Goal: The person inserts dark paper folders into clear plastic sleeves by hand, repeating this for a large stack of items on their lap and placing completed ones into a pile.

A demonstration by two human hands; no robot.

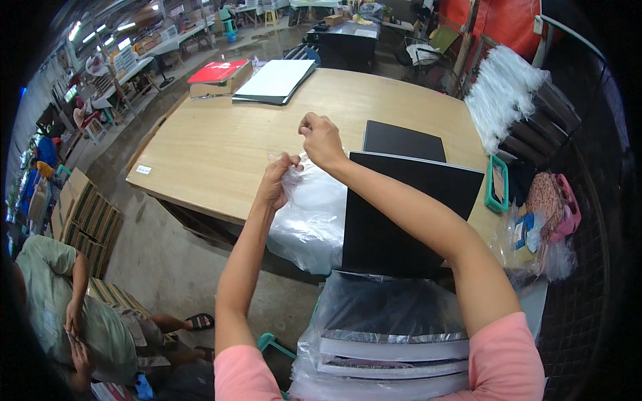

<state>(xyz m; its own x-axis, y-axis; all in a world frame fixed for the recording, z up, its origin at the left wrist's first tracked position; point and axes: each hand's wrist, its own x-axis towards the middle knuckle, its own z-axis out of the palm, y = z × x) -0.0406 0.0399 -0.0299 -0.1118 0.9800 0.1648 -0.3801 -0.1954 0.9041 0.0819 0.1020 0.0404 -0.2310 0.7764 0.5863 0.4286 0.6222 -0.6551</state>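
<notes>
Clear plastic bags [311, 217] lie in a loose pile over the table's near edge. My left hand [277, 177] is at the top corner of this pile, its fingers curled on the thin film of a plastic bag. Just above the bags, farther in over the table, my right hand [322, 139] is closed with bent fingers; whatever it may hold is hidden. Under my right forearm a large black flat panel [394, 220] lies beside the bags. Another black panel [404, 142] shows beyond it, partly covered.
The wooden table [214, 154] carries a red-topped stack [219, 72] and white sheets [275, 79] at its far side. Plastic-wrapped panels [394, 347] are piled right before me. At right are a green basket [496, 184] and a pink bag [565, 210]. A person [73, 307] sits at lower left.
</notes>
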